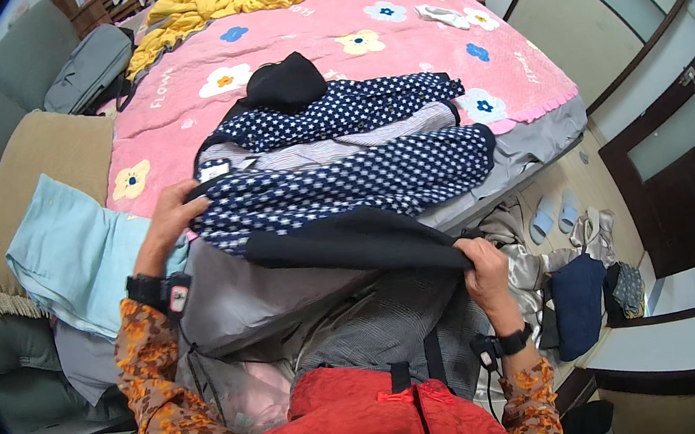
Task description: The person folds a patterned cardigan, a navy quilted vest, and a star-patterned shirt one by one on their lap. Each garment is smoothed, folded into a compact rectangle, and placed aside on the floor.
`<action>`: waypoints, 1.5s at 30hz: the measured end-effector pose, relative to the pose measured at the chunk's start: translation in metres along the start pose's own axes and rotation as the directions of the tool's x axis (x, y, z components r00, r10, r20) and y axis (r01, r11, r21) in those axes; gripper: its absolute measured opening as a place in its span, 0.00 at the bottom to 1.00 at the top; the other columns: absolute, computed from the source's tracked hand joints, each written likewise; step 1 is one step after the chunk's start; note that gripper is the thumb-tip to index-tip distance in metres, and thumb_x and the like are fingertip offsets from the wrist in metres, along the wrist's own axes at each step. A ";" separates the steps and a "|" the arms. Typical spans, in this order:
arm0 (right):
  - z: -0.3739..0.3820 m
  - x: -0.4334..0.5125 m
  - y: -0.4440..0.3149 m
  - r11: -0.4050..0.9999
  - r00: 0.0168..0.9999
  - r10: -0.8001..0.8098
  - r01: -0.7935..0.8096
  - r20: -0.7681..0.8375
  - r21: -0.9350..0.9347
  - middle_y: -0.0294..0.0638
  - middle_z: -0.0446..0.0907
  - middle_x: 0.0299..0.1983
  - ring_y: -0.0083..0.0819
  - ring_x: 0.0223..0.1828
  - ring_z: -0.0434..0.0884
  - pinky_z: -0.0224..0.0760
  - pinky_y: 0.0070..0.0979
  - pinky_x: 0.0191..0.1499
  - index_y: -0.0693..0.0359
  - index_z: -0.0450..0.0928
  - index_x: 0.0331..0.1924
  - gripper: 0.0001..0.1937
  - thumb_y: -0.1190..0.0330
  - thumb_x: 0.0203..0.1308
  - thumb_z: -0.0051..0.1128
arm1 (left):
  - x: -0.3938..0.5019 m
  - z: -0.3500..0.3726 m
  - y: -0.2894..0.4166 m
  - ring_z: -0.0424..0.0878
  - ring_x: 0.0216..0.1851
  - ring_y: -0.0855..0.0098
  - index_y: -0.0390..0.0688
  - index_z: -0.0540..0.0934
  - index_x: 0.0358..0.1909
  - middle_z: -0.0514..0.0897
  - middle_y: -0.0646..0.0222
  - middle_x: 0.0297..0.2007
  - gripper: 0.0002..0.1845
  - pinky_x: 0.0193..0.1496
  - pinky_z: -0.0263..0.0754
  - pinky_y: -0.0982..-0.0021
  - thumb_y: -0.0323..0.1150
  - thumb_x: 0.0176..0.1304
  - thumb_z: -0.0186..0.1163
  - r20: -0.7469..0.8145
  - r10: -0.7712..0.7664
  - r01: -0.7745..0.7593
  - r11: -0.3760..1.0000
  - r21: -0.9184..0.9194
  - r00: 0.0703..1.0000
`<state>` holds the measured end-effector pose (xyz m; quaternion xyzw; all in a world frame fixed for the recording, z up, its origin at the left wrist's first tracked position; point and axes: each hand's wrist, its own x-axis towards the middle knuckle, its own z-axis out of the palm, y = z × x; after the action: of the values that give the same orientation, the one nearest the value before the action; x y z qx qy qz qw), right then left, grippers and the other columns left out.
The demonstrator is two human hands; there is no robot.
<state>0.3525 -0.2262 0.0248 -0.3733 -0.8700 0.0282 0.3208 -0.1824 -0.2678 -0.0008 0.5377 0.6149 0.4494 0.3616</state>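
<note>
A navy garment with white stars point(342, 178) lies open across the near side of the bed, its striped lining showing in the middle. Pinched between my left thumb and fingers is its edge near the collar tag; my left hand point(178, 209) is at the garment's left end. My right hand point(484, 268) grips the end of its black sleeve point(350, 239), which is stretched over the bed's near edge. Beyond the collar rests a bunched black cloth point(287, 83).
Light blue folded fabric point(85, 251) and a tan cushion point(48, 197) are at the left by the headboard. A grey backpack point(91, 69) and yellow clothing point(214, 4) lie farther back. On the floor at right are slippers point(541, 219) and piled clothes point(576, 305).
</note>
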 end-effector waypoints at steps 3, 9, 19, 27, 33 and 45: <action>-0.037 -0.005 -0.047 0.978 0.959 -0.205 0.205 0.196 0.021 0.39 0.73 0.23 0.40 0.24 0.78 0.70 0.35 0.26 0.55 0.82 0.40 0.21 0.77 0.34 0.59 | -0.012 -0.030 -0.015 0.77 0.31 0.78 0.34 0.83 0.37 0.82 0.73 0.29 0.12 0.35 0.71 0.73 0.29 0.53 0.61 -0.099 -0.069 0.083 0.985 0.149 0.993; -0.009 -0.014 -0.045 0.933 0.755 -0.150 -0.106 0.638 0.344 0.45 0.81 0.40 0.46 0.47 0.81 0.77 0.37 0.47 0.58 0.80 0.47 0.16 0.60 0.58 0.65 | -0.022 -0.013 -0.050 0.80 0.31 0.67 0.32 0.81 0.34 0.82 0.61 0.27 0.11 0.39 0.74 0.66 0.28 0.50 0.61 0.063 -0.312 0.234 0.817 0.526 0.948; 0.063 0.056 0.205 0.636 0.713 0.641 -0.701 0.284 0.323 0.58 0.75 0.60 0.47 0.62 0.74 0.64 0.38 0.66 0.69 0.74 0.60 0.34 0.62 0.47 0.71 | -0.017 0.024 -0.053 0.82 0.35 0.64 0.32 0.80 0.40 0.84 0.54 0.32 0.16 0.41 0.76 0.64 0.35 0.57 0.67 -0.035 -0.131 0.133 0.881 0.454 0.991; 0.019 0.080 0.176 0.554 0.807 0.582 -0.308 -0.095 0.774 0.32 0.80 0.47 0.19 0.47 0.75 0.70 0.21 0.52 0.62 0.78 0.48 0.07 0.75 0.69 0.54 | -0.025 0.012 -0.044 0.74 0.31 0.80 0.35 0.79 0.35 0.78 0.75 0.28 0.08 0.36 0.71 0.74 0.31 0.59 0.60 -0.059 -0.121 0.134 0.931 0.340 0.991; -0.039 0.018 0.149 0.551 0.723 0.687 -0.462 -0.065 0.695 0.30 0.80 0.37 0.17 0.35 0.75 0.70 0.18 0.41 0.64 0.78 0.44 0.05 0.74 0.69 0.53 | -0.037 0.013 -0.042 0.75 0.30 0.78 0.33 0.77 0.34 0.77 0.68 0.25 0.11 0.33 0.71 0.70 0.32 0.57 0.62 0.048 -0.192 0.184 0.973 0.143 0.980; 0.024 0.005 0.175 0.275 0.519 0.759 -0.803 0.394 0.529 0.32 0.82 0.42 0.18 0.40 0.78 0.72 0.19 0.45 0.66 0.80 0.50 0.14 0.65 0.68 0.57 | -0.006 0.044 -0.059 0.80 0.30 0.71 0.33 0.80 0.37 0.82 0.61 0.27 0.13 0.34 0.72 0.69 0.35 0.58 0.65 -0.046 -0.242 0.245 0.929 0.278 0.969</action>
<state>0.4465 -0.0923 -0.0418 -0.6102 -0.5117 0.4964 0.3455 -0.1607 -0.2681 -0.0713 0.5008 0.7365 0.3118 0.3310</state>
